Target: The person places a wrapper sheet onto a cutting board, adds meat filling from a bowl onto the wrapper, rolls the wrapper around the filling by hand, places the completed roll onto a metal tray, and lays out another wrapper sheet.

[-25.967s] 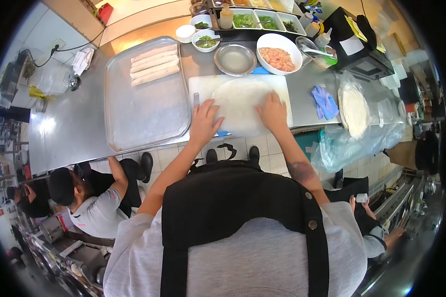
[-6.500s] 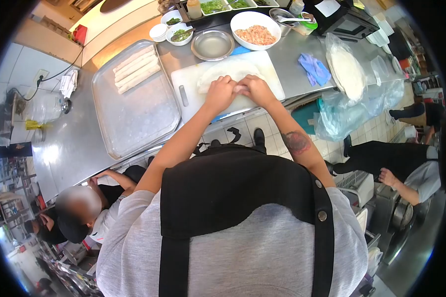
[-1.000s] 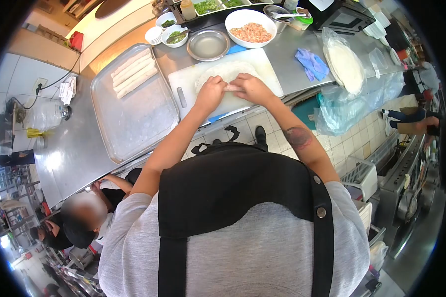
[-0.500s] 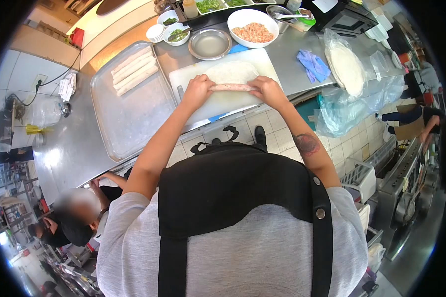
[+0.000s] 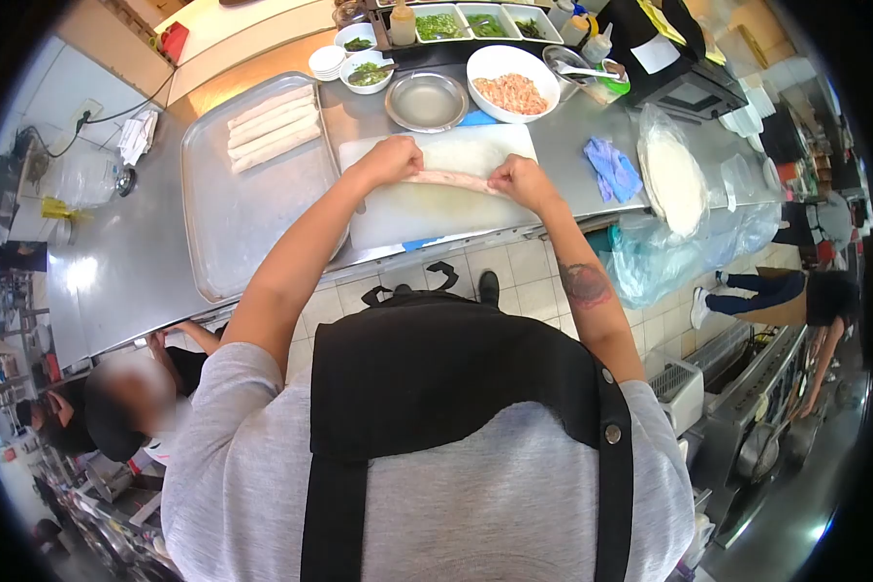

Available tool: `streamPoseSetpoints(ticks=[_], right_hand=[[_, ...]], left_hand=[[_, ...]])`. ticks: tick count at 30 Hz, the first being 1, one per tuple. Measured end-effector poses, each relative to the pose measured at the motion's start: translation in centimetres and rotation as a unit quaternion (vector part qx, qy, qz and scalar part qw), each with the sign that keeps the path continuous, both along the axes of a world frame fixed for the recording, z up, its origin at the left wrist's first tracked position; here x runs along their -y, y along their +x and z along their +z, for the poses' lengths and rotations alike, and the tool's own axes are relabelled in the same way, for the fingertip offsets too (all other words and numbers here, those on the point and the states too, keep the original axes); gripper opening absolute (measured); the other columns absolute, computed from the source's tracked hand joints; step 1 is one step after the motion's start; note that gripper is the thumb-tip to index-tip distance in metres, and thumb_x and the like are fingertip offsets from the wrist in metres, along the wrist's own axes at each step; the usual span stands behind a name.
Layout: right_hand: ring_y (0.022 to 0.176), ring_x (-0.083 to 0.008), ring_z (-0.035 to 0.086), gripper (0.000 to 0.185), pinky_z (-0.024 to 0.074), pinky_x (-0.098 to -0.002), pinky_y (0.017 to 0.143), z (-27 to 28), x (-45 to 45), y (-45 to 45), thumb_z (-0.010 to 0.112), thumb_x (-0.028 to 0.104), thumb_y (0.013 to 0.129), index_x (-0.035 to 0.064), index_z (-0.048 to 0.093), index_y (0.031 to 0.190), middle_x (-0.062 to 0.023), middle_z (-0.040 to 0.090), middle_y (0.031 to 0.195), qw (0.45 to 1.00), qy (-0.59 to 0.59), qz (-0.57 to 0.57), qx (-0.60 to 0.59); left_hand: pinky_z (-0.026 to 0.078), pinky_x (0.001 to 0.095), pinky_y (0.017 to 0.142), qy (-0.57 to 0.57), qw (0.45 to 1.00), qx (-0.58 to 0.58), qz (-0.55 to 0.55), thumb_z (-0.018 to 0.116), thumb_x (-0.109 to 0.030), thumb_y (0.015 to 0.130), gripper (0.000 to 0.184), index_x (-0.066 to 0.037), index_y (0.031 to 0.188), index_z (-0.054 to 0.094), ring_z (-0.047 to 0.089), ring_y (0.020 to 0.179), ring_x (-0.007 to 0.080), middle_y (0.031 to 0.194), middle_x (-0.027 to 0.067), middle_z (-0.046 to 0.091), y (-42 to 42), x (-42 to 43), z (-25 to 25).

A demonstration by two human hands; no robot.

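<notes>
A partly rolled filled wrapper point(image 5: 459, 181) lies across the white cutting board point(image 5: 398, 221). Pinkish filling shows through its thin skin, and a pale unrolled part of the sheet point(image 5: 470, 153) spreads out behind it. My left hand point(image 5: 396, 161) grips the roll's left end, fingers curled. At its right end, my right hand point(image 5: 521, 181) pinches the roll between thumb and fingers. Left of the board, several finished rolls point(image 5: 274, 130) rest side by side on a large metal tray point(image 5: 252, 223).
Behind the board stand a shallow metal dish point(image 5: 427, 100) and a white bowl point(image 5: 501, 59) of pink filling. A blue cloth point(image 5: 612, 170) and a plastic-wrapped stack of pale wrappers point(image 5: 673, 179) lie to the right. A co-worker point(image 5: 131, 398) is at the left, another person at far right.
The camera view has shifted. The roll has turned slightly, its right end now nearer to me, and less filling is exposed. Both hands keep hold of its ends.
</notes>
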State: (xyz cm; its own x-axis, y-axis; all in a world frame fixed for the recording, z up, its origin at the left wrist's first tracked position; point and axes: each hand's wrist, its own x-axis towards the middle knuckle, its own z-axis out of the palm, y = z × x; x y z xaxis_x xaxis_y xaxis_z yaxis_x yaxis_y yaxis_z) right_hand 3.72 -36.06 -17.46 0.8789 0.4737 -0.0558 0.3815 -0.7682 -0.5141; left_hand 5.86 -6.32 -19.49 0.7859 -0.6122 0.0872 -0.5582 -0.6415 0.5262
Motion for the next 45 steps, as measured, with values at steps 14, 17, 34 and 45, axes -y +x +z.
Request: streamPoseSetpoints(ticks=[14,17,34,45], right_hand=[[0.086,-0.0292,0.061,0.024,0.0505,-0.038,0.077,0.7,-4.0,-2.4,0.067,0.01,0.074,0.01,0.07,0.098,-0.0104,0.061,0.088,0.982,0.031,0.09,0.163],[0.083,-0.028,0.062,0.021,0.0504,-0.0377,0.073,0.5,-4.8,-2.5,0.072,0.014,0.072,0.0117,0.071,0.093,-0.0095,0.06,0.084,0.977,0.01,0.069,0.201],[0.067,-0.0185,0.063,0.02,0.0509,-0.0316,0.067,0.8,1.1,0.1,0.078,0.013,0.072,0.0063,0.071,0.089,-0.0066,0.067,0.074,0.996,0.053,-0.023,-0.064],[0.068,-0.0182,0.065,0.01,0.0505,-0.0304,0.066,0.6,1.4,3.3,0.076,0.011,0.07,0.0073,0.073,0.079,-0.0091,0.069,0.074,0.994,0.022,-0.017,-0.108]], left_hand=[[0.05,0.0416,0.074,0.042,0.997,0.056,0.03,0.063,-0.013,0.074,0.015,-0.009,0.088,0.065,0.061,0.084,0.0316,0.086,0.0138,0.06,-3.9,1.4,1.4],[0.05,0.0419,0.074,0.08,0.991,0.094,0.042,0.057,-0.012,0.078,0.017,-0.012,0.093,0.064,0.061,0.086,0.0293,0.088,0.0111,0.059,-4.1,1.6,0.6],[0.05,0.0417,0.073,0.138,0.99,0.003,0.031,0.066,-0.012,0.073,0.02,-0.013,0.093,0.065,0.065,0.086,0.0275,0.085,0.0101,0.067,-1.0,0.9,1.8],[0.051,0.0414,0.071,0.08,0.993,-0.075,0.037,0.066,-0.007,0.069,0.01,-0.011,0.078,0.068,0.066,0.084,0.0276,0.083,0.0106,0.069,2.1,0.5,1.2]])
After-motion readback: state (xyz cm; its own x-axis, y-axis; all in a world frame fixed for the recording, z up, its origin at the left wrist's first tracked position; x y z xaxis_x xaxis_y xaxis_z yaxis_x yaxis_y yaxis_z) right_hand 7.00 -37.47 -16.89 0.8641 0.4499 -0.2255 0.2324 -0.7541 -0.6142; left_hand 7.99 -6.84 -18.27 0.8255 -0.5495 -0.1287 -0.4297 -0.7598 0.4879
